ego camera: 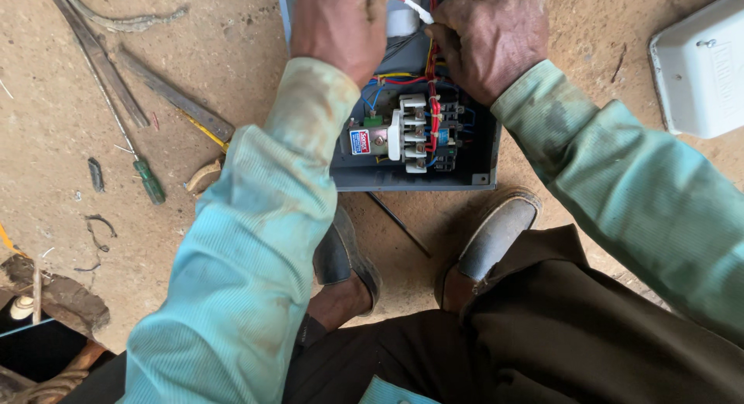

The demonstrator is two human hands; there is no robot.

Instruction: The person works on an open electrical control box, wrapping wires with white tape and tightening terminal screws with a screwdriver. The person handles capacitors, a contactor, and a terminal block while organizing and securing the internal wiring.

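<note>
An open grey electrical box lies on the dirt floor in front of my feet. Inside it sit a white contactor block, red, blue and yellow wires, and a pale cylinder near the top. My left hand and my right hand are both over the upper part of the box. Between their fingertips they pinch a white-sleeved wire with a red end.
The box's white cover lies at the right edge. A green-handled screwdriver, flat metal strips, a wooden-handled tool and scraps lie on the dirt at left. A thin dark rod lies between my two shoes.
</note>
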